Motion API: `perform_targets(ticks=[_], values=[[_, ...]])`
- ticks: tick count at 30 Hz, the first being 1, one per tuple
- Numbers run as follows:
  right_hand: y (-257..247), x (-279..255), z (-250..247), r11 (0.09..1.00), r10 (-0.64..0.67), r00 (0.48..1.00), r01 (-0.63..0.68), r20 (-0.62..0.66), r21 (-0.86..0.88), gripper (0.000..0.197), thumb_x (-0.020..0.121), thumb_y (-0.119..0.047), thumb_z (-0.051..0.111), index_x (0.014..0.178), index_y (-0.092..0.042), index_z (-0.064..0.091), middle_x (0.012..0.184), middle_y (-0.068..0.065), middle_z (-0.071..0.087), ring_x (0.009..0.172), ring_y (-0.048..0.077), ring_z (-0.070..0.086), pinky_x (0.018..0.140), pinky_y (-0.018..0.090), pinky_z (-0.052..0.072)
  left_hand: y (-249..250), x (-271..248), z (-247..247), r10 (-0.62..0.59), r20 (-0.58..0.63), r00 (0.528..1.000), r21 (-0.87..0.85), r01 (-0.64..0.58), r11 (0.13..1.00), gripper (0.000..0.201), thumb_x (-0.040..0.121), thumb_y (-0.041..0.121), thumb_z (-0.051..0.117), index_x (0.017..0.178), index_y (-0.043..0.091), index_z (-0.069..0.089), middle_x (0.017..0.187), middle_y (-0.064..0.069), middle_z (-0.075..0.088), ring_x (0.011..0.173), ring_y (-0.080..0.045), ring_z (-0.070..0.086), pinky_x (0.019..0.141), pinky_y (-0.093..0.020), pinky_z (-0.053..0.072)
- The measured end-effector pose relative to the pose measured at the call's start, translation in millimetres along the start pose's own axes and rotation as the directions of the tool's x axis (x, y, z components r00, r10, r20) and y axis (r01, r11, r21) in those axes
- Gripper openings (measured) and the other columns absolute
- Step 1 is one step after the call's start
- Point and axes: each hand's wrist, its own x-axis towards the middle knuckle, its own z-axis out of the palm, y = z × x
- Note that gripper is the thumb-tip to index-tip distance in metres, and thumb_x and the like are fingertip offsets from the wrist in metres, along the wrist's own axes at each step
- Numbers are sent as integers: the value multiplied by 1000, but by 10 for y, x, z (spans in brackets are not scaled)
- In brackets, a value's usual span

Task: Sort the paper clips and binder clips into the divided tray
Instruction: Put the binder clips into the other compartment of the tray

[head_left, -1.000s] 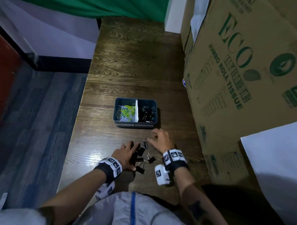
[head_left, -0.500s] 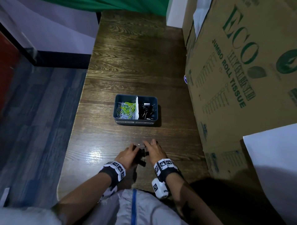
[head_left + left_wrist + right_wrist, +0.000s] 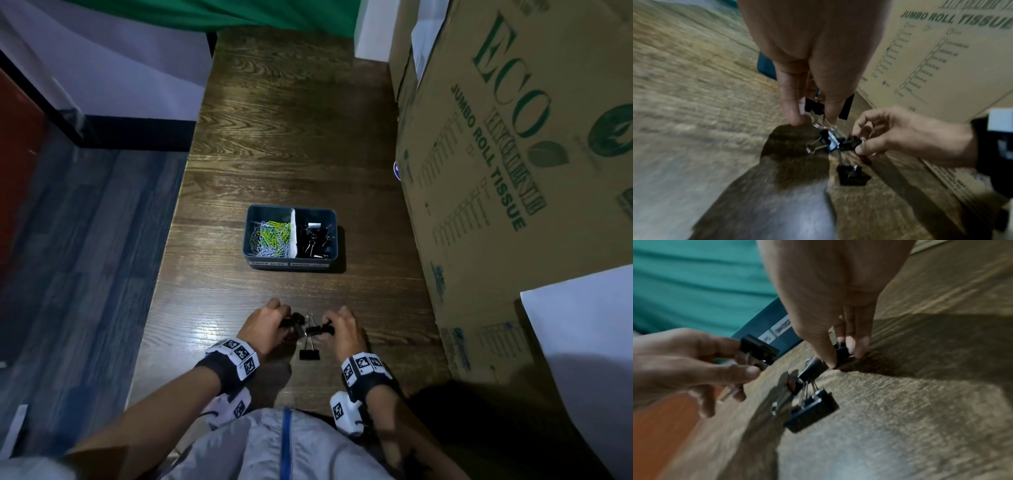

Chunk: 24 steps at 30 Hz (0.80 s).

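Observation:
A blue-grey divided tray (image 3: pixel 291 264) sits mid-table, with coloured paper clips (image 3: pixel 270 236) in its left half and black binder clips (image 3: pixel 313 240) in its right half. Nearer me, my left hand (image 3: pixel 287 322) pinches a black binder clip (image 3: pixel 813 107) between thumb and finger. My right hand (image 3: pixel 329 326) pinches another binder clip (image 3: pixel 841 350) just beside it. Between the hands lie tangled binder clips (image 3: pixel 828 140) on the wood. One larger binder clip (image 3: pixel 310 354) lies alone, closest to my body.
The dark wooden table (image 3: pixel 291 137) is narrow, with its left edge dropping to grey floor (image 3: pixel 85 257). Tall cardboard boxes (image 3: pixel 513 171) wall off the right side close to my right hand. A green cloth (image 3: pixel 274 17) hangs at the far end.
Both hands have closed in on the binder clip pile from either side. The right hand, flat beside the pile before, now pinches a clip; the left has lifted one too.

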Motion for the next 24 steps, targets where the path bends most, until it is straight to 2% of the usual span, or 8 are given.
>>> perform_targets(ticks=[2,6,8,11,15,18,21,24], values=[[29,-19,2,994,80,996,-76,-45,74,30,79,-17,80,88,-35,58,105,-5,49,94,18,58,79,35,54,68,35,-119,46,-48,998,-24,-47,999,31,89,28,66,116,14,60,114,-4,51,92,-26,61,81,-33,51],[107,-2,-22,980,155,987,-149,-42,134,31,75,-20,84,77,-33,55,98,-3,57,90,21,62,79,36,55,290,230,-502,95,-165,982,-68,-107,992,24,90,27,65,110,14,61,115,-2,51,88,-20,61,81,-32,55],[97,-3,-98,981,148,989,-150,28,126,32,76,-20,84,76,-33,54,98,-4,60,92,19,62,80,37,55,407,393,-713,82,-233,969,-81,-104,991,22,91,28,63,108,14,61,116,-2,50,86,-18,60,80,-30,56],[-5,6,-327,979,155,981,-169,119,118,25,81,-14,78,84,-31,60,96,-8,61,92,14,60,82,36,55,587,653,-1014,49,-322,946,-101,-86,991,26,91,32,63,111,15,61,114,-3,53,89,-15,57,80,-25,51],[-183,85,-793,987,43,994,-57,97,151,18,86,-8,70,96,-21,63,92,-12,52,96,13,53,77,31,43,670,807,-1241,-47,-378,925,-207,-35,978,39,91,36,63,123,13,58,119,-7,56,105,-22,56,90,-37,50],[-370,209,-1153,979,-56,998,56,-6,195,19,86,-5,71,98,-17,63,105,-3,52,100,16,54,78,28,41,595,688,-1166,2,-437,900,-158,-79,984,23,95,22,59,114,10,63,110,-7,58,96,-23,58,78,-29,45],[-603,382,-1418,962,-125,983,153,-133,226,26,83,-5,75,99,-22,65,113,2,57,101,19,57,78,29,44,410,516,-857,63,-348,935,-52,-87,995,13,92,9,55,98,15,66,101,0,62,86,-19,61,69,-29,50],[-757,484,-1557,951,-176,948,234,-265,203,44,80,-2,78,118,-23,67,114,5,60,101,20,59,82,31,51,224,343,-481,40,-110,993,58,-34,998,23,87,9,55,105,20,64,107,-5,64,92,-26,64,73,-35,53]])
